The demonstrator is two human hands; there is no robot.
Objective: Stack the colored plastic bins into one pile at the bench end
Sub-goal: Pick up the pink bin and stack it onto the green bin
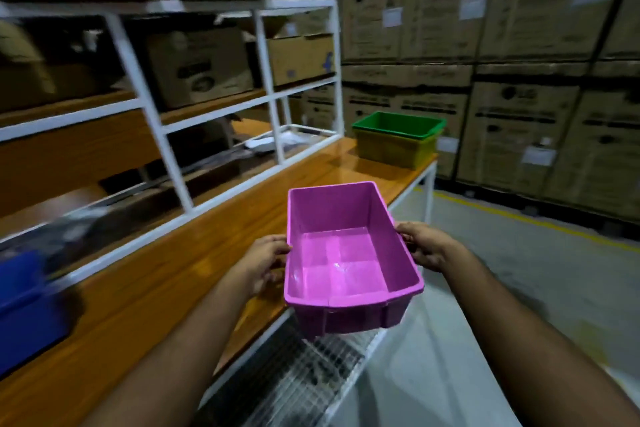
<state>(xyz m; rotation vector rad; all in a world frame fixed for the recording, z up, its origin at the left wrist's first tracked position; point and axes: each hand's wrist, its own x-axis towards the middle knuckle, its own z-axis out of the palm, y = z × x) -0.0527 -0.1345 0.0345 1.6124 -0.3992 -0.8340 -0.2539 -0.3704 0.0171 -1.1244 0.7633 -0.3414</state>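
Observation:
An empty pink bin [346, 263] hangs in the air over the front edge of the wooden bench [194, 263], held level with its opening up. My left hand [265, 258] grips its left rim and my right hand [427, 244] grips its right rim. At the far end of the bench a green bin [398, 123] sits nested inside a yellow bin [394, 149]. A blue bin [27, 308] rests on the bench at the far left, blurred and partly cut off by the frame.
A white metal shelf rack [166, 146] with cardboard boxes runs along the back of the bench. Tall stacks of cardboard cartons [519, 45] stand behind the bench end. A wire mesh shelf [311, 367] lies under the bench. Grey floor with a yellow line [519, 218] is on the right.

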